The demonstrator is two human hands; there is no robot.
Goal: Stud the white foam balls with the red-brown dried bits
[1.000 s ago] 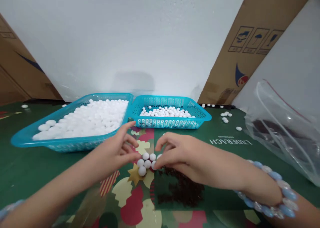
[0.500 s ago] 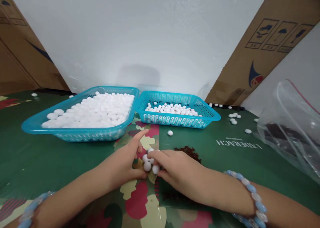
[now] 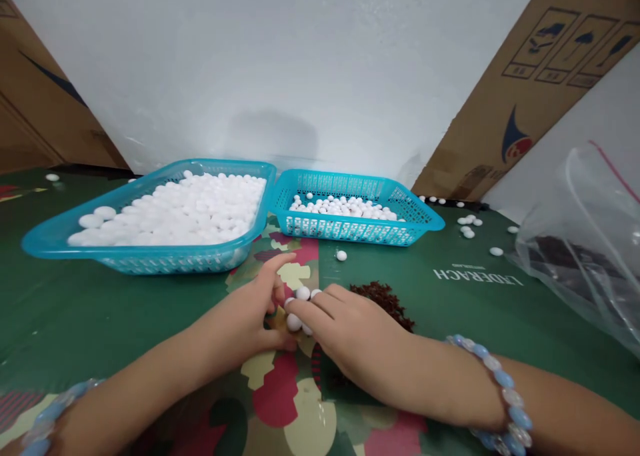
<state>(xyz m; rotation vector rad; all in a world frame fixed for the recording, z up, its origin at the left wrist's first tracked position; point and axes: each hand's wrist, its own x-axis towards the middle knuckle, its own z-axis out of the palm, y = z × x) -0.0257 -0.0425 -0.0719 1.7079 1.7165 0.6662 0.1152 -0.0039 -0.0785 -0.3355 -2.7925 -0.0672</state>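
Several white balls [image 3: 303, 293] are bunched together between my two hands, just above or on the patterned table covering. My left hand [image 3: 255, 306] is beside them on the left, its index finger stretched out and its thumb apart, with the palm toward the balls. My right hand [image 3: 345, 329] reaches over the bunch from the right, its fingers curled round the balls and hiding some of them. Dark reddish-brown shreds [image 3: 383, 303] lie in a small heap just behind my right hand.
Behind the hands stand a large blue basket [image 3: 235, 256] of white balls and a smaller blue basket [image 3: 350, 233] with smaller ones. Loose balls [image 3: 469, 221] lie at the right, near a clear plastic bag [image 3: 575, 196] of dark material. Cardboard [image 3: 480, 123] leans behind.
My right hand has closed further over the balls, covering more of them. The baskets appear slightly higher and further left as the view shifts.
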